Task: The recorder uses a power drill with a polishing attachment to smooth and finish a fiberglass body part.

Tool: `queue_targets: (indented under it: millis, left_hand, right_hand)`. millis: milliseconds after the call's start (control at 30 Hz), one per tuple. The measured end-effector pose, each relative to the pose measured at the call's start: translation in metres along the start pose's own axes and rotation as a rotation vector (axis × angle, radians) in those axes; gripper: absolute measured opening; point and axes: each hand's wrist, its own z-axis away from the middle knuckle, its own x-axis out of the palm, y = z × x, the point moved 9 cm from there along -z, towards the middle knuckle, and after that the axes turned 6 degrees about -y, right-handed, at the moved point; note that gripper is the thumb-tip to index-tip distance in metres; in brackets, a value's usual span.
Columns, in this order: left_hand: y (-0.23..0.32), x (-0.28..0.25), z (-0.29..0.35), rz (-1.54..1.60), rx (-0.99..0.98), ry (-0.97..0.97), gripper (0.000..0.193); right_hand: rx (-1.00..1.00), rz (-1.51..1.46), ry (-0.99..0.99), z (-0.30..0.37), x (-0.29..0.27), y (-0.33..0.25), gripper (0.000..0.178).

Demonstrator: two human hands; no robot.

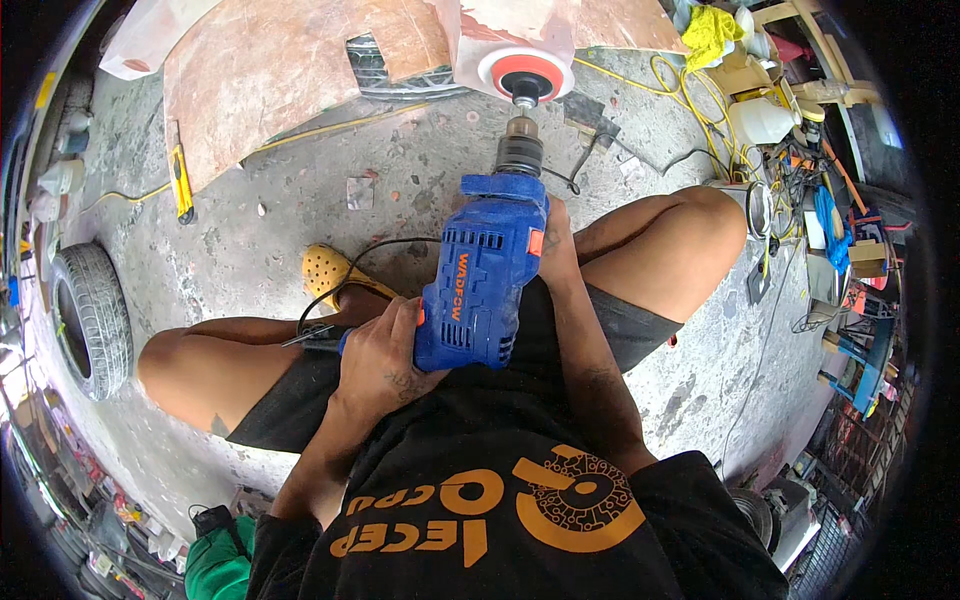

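Note:
A blue electric drill (478,290) sits in front of my lap, its chuck (519,150) pointing away from me. Fitted in the chuck is a round backing pad (527,74), red with a pale rim, which appears to lie against a pinkish, patchy panel (260,85). My left hand (383,355) is closed around the drill's rear handle near an orange trigger. Gripping the right side of the drill body near its front is my right hand (558,242), its fingers partly hidden behind the tool. A dark cord (350,262) curves from the drill area.
A yellow utility knife (181,185) rests by the panel's left edge. Tyres stand at the left (92,320) and behind the panel. Yellow hose (690,95), a white jug (762,121), cables and a tin (748,207) crowd the right. My yellow clog (330,275) is on the concrete floor.

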Motion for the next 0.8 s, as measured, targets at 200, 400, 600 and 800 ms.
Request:
queue_targets:
  millis: [200,400,600,800]
  left_hand:
    - [0.005,-0.005,-0.003,0.018,0.007,0.000,0.072]
    - [0.005,-0.005,-0.003,0.024,0.017,0.012,0.070]
    - [0.003,-0.008,-0.001,0.046,0.016,0.037,0.070]
    - [0.002,-0.009,-0.001,0.076,0.007,0.072,0.072]
  right_hand:
    - [-0.048,-0.132,0.114,-0.004,-0.009,-0.009,0.052]
    - [-0.004,0.123,0.147,-0.011,-0.015,-0.023,0.038]
    - [0.246,0.136,-0.055,-0.025,-0.005,-0.013,0.029]
    - [0.147,0.240,0.160,-0.007,-0.018,0.004,0.037]
